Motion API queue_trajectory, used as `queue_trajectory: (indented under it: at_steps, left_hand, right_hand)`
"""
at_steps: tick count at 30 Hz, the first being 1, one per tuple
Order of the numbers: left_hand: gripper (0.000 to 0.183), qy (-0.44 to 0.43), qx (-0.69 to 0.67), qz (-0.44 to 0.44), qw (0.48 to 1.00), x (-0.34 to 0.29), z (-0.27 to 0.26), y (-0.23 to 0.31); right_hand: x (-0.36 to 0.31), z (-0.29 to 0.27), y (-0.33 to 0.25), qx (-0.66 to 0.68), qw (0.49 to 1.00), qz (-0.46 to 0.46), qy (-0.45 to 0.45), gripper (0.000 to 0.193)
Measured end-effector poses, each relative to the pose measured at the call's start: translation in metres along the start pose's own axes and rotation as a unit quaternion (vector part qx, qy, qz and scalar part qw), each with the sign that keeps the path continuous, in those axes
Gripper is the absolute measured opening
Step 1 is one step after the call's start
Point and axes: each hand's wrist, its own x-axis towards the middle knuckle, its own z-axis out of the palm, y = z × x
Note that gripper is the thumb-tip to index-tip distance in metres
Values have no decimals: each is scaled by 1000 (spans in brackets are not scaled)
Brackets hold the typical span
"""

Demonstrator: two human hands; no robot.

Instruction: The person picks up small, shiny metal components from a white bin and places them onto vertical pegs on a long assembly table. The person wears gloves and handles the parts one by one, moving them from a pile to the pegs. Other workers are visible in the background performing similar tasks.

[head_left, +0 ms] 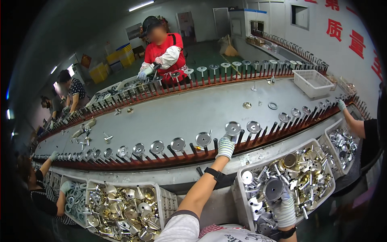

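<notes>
My left hand point(225, 147), in a striped work glove, reaches to the near row of the rack and closes on a round silver metal disc with a stem point(233, 128), among the dark upright pegs. My right hand point(284, 210), gloved too, is over a grey crate point(240, 189) of loose parts. It grips a larger-looking grey metal disc point(273, 189) with a small centre hole; the fingers are partly hidden behind it. Gold and silver stemmed parts point(306, 169) lie jumbled in that crate.
Near pegs carry several discs point(177, 144); a far peg row point(225, 65) carries more. A grey tabletop point(181, 113) lies between, with a white basket point(313, 82). Another parts crate point(157, 197) stands left. A co-worker in red point(165, 52) works opposite; others work at both sides.
</notes>
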Motion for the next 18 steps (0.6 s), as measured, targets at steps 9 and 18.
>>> queue_trajectory:
  at_steps: [9, 18]
  left_hand:
    - [42, 108, -47, -83, 990, -28, 5, 24]
    - [61, -387, -406, 130, 818, -126, 5, 193]
  right_hand:
    - [87, -73, 0, 259, 942, 208, -35, 26]
    - [133, -101, -50, 359, 888, 288, -13, 30]
